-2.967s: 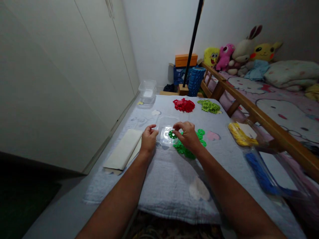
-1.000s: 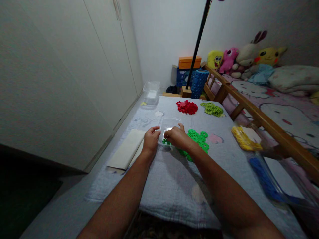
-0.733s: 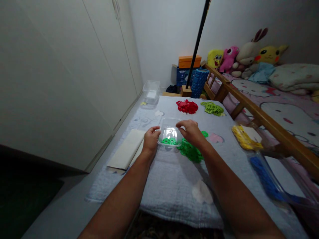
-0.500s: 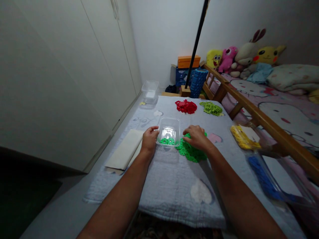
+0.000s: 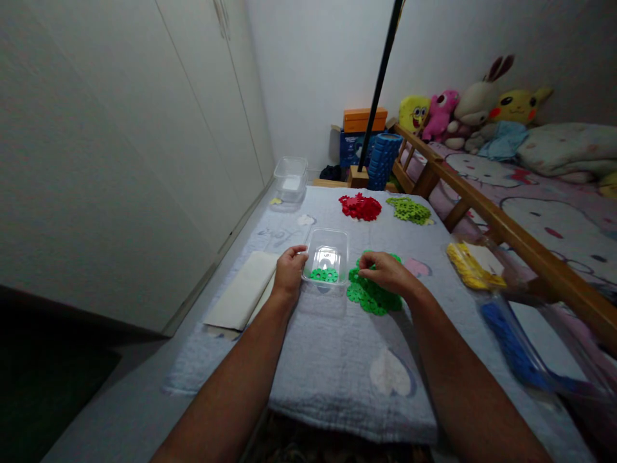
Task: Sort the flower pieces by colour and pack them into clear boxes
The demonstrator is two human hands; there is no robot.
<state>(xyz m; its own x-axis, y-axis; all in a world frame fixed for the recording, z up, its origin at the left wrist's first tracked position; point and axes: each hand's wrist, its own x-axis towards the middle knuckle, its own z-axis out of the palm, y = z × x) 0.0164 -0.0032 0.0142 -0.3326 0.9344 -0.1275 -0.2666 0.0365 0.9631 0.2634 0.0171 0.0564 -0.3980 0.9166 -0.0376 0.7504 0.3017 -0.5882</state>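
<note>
My left hand grips the left rim of a clear plastic container standing on the cloth. Several green flower-shaped plastic discs lie inside at its near end. Just right of the container is a loose pile of the same green discs. Over this pile, my right hand has its thumb and fingers drawn together in a pinch. Whether a disc is between those fingertips is too small to make out.
A pale folded sheet lies at left. Farther back are red discs, lime-green discs and another clear container. Packs of yellow pieces and blue pieces lie at right, beside a wooden bed rail.
My right hand's fingers have closed together over the green pile, whose left edge has shifted slightly right. My left hand and the container hold still.
</note>
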